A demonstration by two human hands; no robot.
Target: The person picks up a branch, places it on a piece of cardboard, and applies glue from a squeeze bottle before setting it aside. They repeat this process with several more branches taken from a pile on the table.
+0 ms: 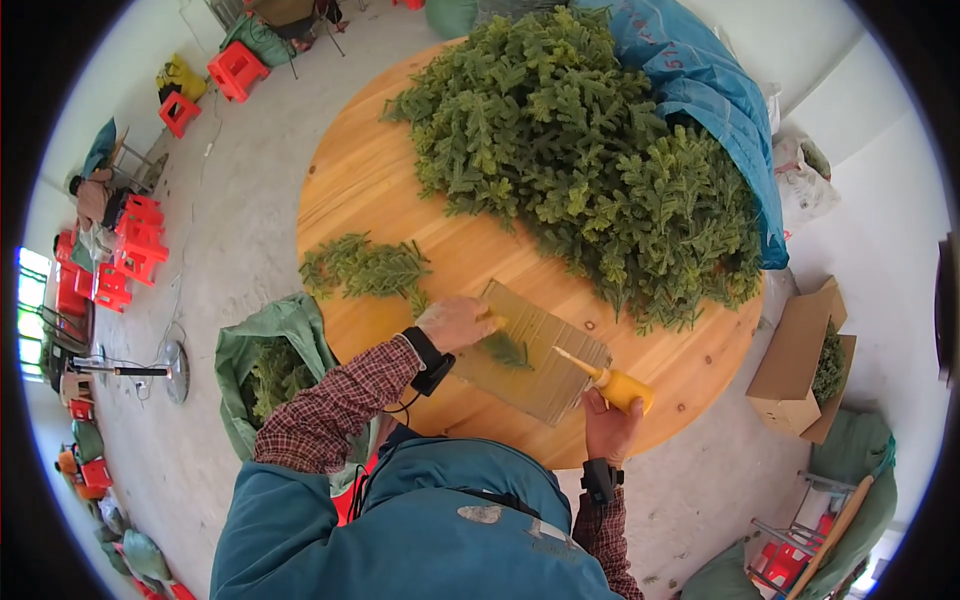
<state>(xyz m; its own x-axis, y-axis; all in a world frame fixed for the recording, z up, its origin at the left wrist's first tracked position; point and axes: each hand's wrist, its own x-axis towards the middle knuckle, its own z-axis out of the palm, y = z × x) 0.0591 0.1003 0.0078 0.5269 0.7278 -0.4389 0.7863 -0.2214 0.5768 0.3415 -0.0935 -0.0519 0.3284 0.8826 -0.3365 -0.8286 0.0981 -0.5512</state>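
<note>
A yellow squeeze bottle [626, 391] with a long pointed nozzle is held in my right hand [612, 425], its tip angled up and left over a flat piece of corrugated cardboard [545, 395]. Across from it, my left hand [455, 324] pinches a small green fir-like sprig [508, 350], whose needles hang over the cardboard; the pinched end is hidden by the fingers. Left of that hand lies a small bunch of sprigs [365, 265]. A big heap of the same sprigs [570, 150] covers the far right of the round wooden table [350, 180].
A blue woven sack [720, 90] lies open around the heap's far side. At the table's left edge, a green sack [232, 370] holds more sprigs. An open cardboard box [785, 380] stands to the right. Red stools [237, 70] and a standing fan [175, 370] are on the left.
</note>
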